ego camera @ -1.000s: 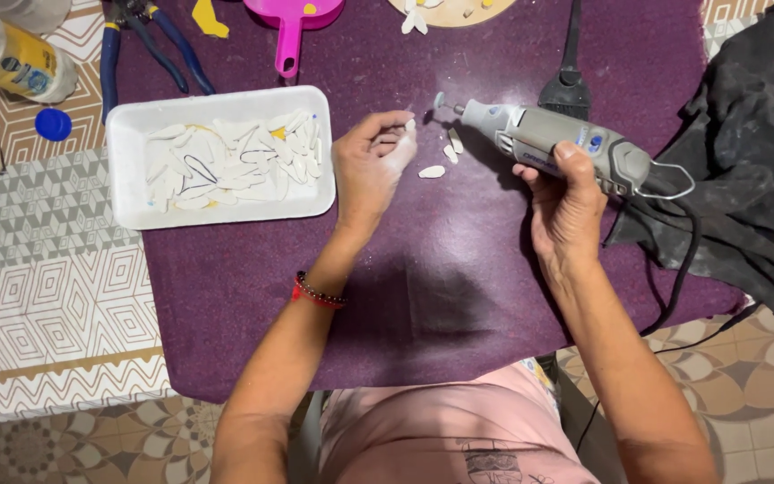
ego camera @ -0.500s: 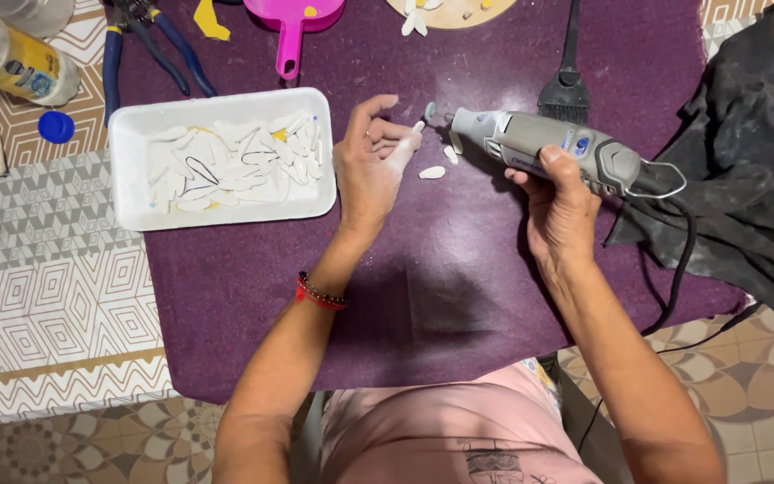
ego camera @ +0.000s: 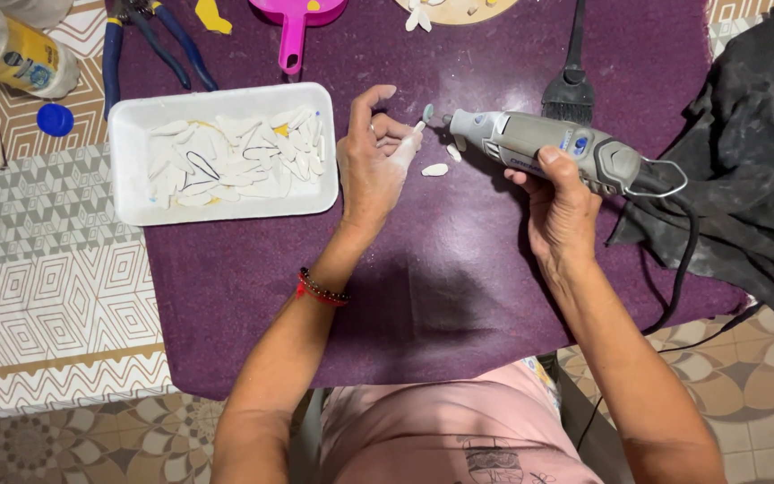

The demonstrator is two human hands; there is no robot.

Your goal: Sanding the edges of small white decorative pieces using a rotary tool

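This looks like a small craft workshop set up in a home. A surface covered in purple felt stands on patterned floor tiles, the kind laid in a house. Hand tools crowd it: a corded rotary tool, blue-handled pliers at the far left, a black brush. A white tray holds many small white cut pieces, and a dusty dark cloth lies at the right.
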